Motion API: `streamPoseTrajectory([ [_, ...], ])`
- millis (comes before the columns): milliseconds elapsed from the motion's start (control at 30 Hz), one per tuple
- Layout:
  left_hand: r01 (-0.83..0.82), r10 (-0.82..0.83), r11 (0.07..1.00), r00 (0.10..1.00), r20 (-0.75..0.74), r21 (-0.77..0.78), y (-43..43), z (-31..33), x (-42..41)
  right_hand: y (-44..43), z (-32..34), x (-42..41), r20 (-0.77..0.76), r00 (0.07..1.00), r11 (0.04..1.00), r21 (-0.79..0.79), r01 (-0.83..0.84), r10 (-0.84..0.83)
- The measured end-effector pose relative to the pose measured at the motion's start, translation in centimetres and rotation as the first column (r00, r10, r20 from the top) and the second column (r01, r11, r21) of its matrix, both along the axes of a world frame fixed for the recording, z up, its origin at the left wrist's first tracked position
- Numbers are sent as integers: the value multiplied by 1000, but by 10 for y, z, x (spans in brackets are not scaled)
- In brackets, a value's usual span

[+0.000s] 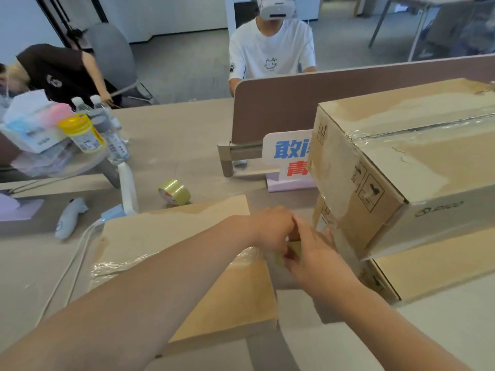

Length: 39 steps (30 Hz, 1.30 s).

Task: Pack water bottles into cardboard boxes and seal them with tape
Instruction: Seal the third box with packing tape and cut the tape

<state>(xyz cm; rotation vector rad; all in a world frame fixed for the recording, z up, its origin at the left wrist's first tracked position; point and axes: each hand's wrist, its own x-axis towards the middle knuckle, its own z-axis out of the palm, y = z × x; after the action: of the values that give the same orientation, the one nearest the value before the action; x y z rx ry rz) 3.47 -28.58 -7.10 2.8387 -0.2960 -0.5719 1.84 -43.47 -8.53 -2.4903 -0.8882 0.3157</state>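
- Two cardboard boxes are stacked at the right of the desk [187, 135]. The upper sealed box [401, 145] carries clear tape along its top seam and down its end face. The lower stacked box [428, 266] is closed; whether it is taped cannot be told.
- A third, closed box [187, 236] lies directly in front of the person. A strip of clear tape [120, 266] is laid across its top toward the right edge, so sealing of this box is judged to be in progress.
- A spare tape roll [174, 192] stands on the desk just beyond this box.
- Several water bottles [107, 124] remain unpacked at the far left, so further packing is judged to be outstanding.
- The left hand [273, 228] is curled, with fingers pinched at the right edge of the near box.
- The right hand [313, 253] is closed against the left, touching it. A yellowish item, probably a tape roll or tape end [294, 249], is gripped between both hands; its exact identity cannot be told.
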Motion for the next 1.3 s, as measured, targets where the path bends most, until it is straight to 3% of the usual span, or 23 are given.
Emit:
streamPoseTrajectory([
  [133, -136, 143, 988, 984, 105, -70, 8, -2, -14, 4, 5, 7, -252, 968, 998, -65, -5, -11],
  [267, -314, 317, 948, 944, 87, -53, 15, -3, -37, 15, 4, 9, -336, 942, 994, -98, -45, 9],
  [333, -398, 401, 915, 914, 56, -67, 14, -5, -47, 14, 2, 9, -291, 956, 986, -149, -73, 26],
  [533, -775, 775, 631, 629, 57, -26, -6, -10, -52, 11, -3, 12, -182, 983, 956, -282, -84, 33],
  [833, -797, 779, 604, 594, 202, 15, -22, -30, -56, 18, -5, 15, -253, 967, 951, -303, -62, -17],
  [1100, -811, 793, 585, 578, 191, 27, -25, -26, -54, 21, 2, 20, -246, 968, 919, -368, -140, 49],
  [1300, -819, 800, 571, 570, 187, 50, -26, -27, -51, 16, -13, 30, -298, 954, 892, -436, -120, -18],
])
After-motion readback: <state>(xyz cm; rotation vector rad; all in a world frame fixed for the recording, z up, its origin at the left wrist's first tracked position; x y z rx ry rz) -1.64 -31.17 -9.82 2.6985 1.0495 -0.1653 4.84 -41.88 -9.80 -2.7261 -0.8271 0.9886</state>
